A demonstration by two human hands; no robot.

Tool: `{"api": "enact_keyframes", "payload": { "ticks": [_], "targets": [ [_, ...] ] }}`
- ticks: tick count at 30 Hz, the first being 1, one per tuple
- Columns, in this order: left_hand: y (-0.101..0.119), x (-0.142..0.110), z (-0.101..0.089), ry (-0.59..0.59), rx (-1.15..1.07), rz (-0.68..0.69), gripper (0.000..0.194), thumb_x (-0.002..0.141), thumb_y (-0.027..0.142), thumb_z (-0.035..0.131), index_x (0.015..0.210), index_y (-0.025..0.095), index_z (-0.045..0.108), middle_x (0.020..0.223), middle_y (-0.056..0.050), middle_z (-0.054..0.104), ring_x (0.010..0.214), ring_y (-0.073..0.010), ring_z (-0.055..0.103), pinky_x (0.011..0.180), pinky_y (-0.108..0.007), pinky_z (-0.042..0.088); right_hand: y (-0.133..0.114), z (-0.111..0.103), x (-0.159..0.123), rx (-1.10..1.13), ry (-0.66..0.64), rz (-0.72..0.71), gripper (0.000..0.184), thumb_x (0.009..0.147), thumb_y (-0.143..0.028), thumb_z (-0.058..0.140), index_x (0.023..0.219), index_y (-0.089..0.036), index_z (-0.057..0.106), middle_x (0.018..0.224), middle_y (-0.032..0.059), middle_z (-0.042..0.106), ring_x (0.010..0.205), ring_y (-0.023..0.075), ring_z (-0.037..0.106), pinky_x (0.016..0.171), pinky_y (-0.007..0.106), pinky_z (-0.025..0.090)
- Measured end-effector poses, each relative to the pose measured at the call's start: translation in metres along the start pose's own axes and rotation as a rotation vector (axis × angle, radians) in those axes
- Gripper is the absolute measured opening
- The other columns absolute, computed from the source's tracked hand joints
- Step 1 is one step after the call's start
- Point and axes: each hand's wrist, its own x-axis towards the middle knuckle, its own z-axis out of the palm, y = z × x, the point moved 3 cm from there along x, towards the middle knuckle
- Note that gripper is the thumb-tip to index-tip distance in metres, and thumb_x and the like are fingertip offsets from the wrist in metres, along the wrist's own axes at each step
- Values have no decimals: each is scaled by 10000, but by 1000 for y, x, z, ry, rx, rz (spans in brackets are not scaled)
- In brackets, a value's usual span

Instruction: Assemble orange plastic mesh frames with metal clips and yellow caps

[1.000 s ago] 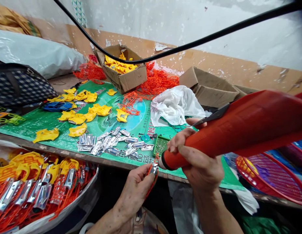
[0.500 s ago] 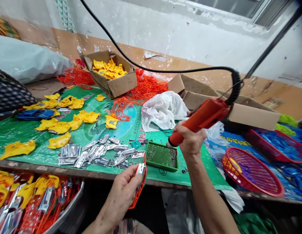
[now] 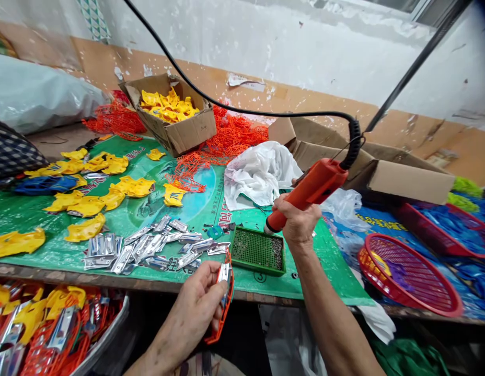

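Note:
My left hand (image 3: 199, 297) pinches an orange plastic frame (image 3: 227, 308) with a silver metal clip plate (image 3: 224, 272) on it, in front of the table edge. In my right hand (image 3: 303, 222) is a red electric screwdriver (image 3: 313, 189), its fingers wrapped round the body. The tool's tip end (image 3: 269, 225) is over the right part of a green tray (image 3: 258, 265) that holds many small screws; whether it touches them I cannot tell. Left of the tray lies a pile of silver metal clips (image 3: 148, 245), with yellow plastic parts (image 3: 88, 206) beyond it.
A cardboard box (image 3: 187, 130) of yellow parts stands at the back, beside orange netting (image 3: 238, 130) and a white cloth (image 3: 260, 172). Red baskets (image 3: 442, 292) are on the right. A tub (image 3: 120, 318) of assembled pieces sits lower left. The screwdriver's black cable (image 3: 242, 110) arches across.
The screwdriver and my right hand have shifted slightly left and down over the tray. My left hand still holds the orange frame, nearly unmoved. The camera view has turned slightly.

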Motion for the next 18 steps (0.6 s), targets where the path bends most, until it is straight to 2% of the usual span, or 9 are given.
{"api": "enact_keyframes", "payload": {
  "ticks": [4,13,18],
  "targets": [
    [3,1,0,-4,5,-4,211,820,366,495,925,192,438,603,85,497,374,-50,436,340,-155,372,3,-2,-1,-31,0,8,225,524,-218,787,652,-168,609,605,-34,610,514,134,549,521,310,469],
    [5,3,-2,-8,12,-4,212,807,381,516,868,184,467,603,77,508,406,-59,487,375,-171,426,4,0,-3,-66,-19,-3,301,551,-234,783,801,-176,627,631,-51,600,525,131,547,547,318,482],
    [1,3,-8,-74,24,-52,242,812,422,529,837,191,458,560,73,527,425,-90,546,417,-196,465,4,1,-1,-43,-26,-1,407,540,-207,787,917,-174,636,620,-58,613,527,136,553,566,323,485]
  ]
}}
